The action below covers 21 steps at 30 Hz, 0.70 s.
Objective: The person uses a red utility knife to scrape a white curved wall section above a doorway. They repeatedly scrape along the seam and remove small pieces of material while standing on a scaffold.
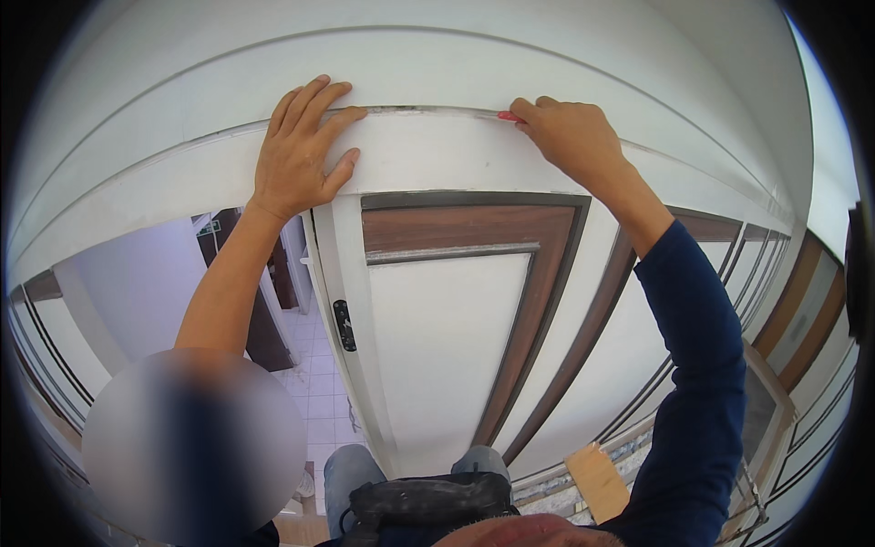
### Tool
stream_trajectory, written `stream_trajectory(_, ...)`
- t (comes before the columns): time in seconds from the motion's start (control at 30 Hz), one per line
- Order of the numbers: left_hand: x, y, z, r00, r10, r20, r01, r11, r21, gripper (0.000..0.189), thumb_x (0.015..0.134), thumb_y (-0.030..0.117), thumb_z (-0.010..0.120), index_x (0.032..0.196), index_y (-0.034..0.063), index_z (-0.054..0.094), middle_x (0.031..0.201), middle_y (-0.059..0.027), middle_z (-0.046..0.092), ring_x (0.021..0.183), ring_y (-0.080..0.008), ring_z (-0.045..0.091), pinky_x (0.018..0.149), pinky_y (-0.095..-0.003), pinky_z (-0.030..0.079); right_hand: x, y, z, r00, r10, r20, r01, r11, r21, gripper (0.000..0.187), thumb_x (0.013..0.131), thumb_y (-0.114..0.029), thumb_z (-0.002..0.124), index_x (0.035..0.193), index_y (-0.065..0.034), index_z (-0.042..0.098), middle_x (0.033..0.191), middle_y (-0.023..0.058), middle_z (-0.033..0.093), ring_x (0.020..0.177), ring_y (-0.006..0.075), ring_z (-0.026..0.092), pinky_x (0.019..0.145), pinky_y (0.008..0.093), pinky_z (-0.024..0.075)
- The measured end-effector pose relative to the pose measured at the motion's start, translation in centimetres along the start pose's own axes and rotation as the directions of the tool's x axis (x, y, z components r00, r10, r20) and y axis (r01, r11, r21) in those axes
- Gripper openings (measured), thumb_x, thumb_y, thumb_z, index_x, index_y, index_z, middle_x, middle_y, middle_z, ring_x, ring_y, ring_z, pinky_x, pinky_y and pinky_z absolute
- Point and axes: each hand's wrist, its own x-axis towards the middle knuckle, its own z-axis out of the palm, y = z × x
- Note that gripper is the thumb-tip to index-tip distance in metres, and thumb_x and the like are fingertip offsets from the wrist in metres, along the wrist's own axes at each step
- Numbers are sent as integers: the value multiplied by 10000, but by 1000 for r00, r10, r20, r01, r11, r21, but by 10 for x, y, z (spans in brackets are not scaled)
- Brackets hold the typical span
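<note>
My left hand (297, 147) lies flat against the white wall panelling with its fingers spread and holds nothing. Its fingertips reach across a narrow horizontal groove (410, 109), which looks dirty, with a dark patch. To the right, my right hand (571, 137) is closed around a small red tool (509, 116). The tool's red end points left along the groove; the rest is hidden in my fist, so its exact kind cannot be told. Below the groove runs a white header board (444, 154), above a panelled door (444, 342) with brown wood-look trim.
Left of the door is an opening onto a white tiled floor (318, 383). A black metal lock plate (344, 325) sits in the door's edge. A black waist bag (431, 502) hangs at my lap. A wooden board (598, 482) lies at lower right. A blurred disc covers the lower left.
</note>
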Motion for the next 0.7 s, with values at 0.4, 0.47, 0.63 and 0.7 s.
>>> stream_trajectory(0.4,-1,-3,1,1000,1,-2,-1,1000,-24,414,876,274,683,1269,148,710,1489,-90,571,1474,-317,425,1227,-486,323,-11,17,-12,981,56,184,-42,996,-77,185,1055,-227,546,1193,-114,597,795,108,695,674,303,699,591,410,545)
stream_trajectory(0.47,-2,-4,1,1000,-1,-1,1,1000,-6,415,875,280,682,1269,153,710,1487,-88,571,1476,-315,422,1230,-486,321,-4,7,-19,990,31,138,-27,999,-34,201,1075,-282,544,1164,-107,589,788,112,692,653,303,688,572,413,538)
stream_trajectory(0.63,-1,-4,3,1000,-1,3,1,1000,-13,416,873,269,687,1273,159,711,1485,-81,571,1478,-313,417,1232,-484,318,17,-20,-18,992,-42,119,51,996,-68,199,1062,-265,572,1142,-86,601,732,130,688,651,313,690,575,420,538)
stream_trajectory(0.7,-2,-4,2,1000,4,4,-4,1000,-16,418,871,264,692,1276,161,710,1487,-78,569,1479,-313,415,1233,-483,316,20,-21,-17,988,-36,148,46,997,-66,190,1061,-256,572,1139,-85,603,729,130,689,667,316,695,591,429,540)
